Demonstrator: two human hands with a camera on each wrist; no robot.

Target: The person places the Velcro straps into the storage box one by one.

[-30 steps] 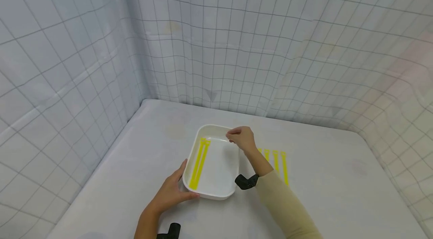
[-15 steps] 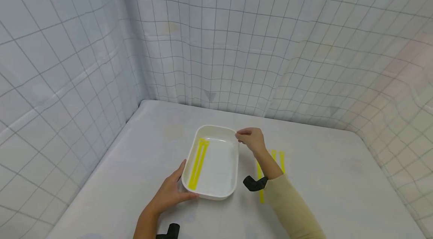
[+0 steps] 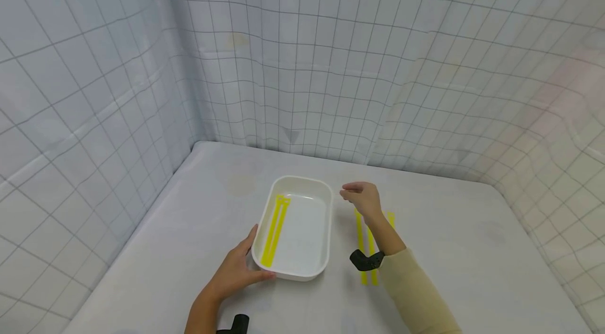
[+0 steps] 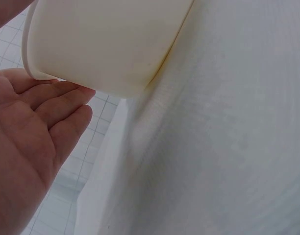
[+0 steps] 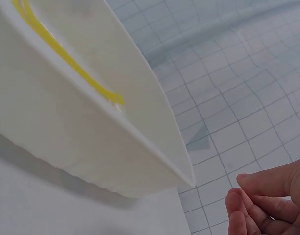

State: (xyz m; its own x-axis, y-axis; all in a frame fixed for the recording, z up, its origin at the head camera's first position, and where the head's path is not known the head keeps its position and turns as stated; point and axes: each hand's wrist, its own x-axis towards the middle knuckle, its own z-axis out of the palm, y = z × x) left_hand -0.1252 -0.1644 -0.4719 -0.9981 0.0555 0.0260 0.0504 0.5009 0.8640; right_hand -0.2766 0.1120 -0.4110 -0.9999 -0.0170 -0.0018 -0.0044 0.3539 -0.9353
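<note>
Fingers loosely curled and empty, a right hand [image 3: 363, 198] hangs beside a white tray's [image 3: 304, 231] far-right corner; the left hand [image 3: 238, 267] grips its near-left. Two yellow strips [image 3: 275, 231] line its left edge; a dipping sleeve [image 3: 418, 292] could scatter loose strips [image 3: 360, 231] on the counter [image 3: 454, 250].

Near the middle of the surface [image 3: 472, 250], the tray [image 3: 304, 234] looks like smooth moulded plastic, glossy inside, with a highlight along its far wall. The strips [image 3: 279, 230], inside it and towards the surface's right edge, look flat and matt, probably plastic. Beyond the surface's far edge hangs thin, wrinkled sheeting [image 3: 283, 61], cloth or plastic. The surface itself looks smooth and dull; the sleeve [image 3: 416, 292] is soft, matt cloth.
</note>
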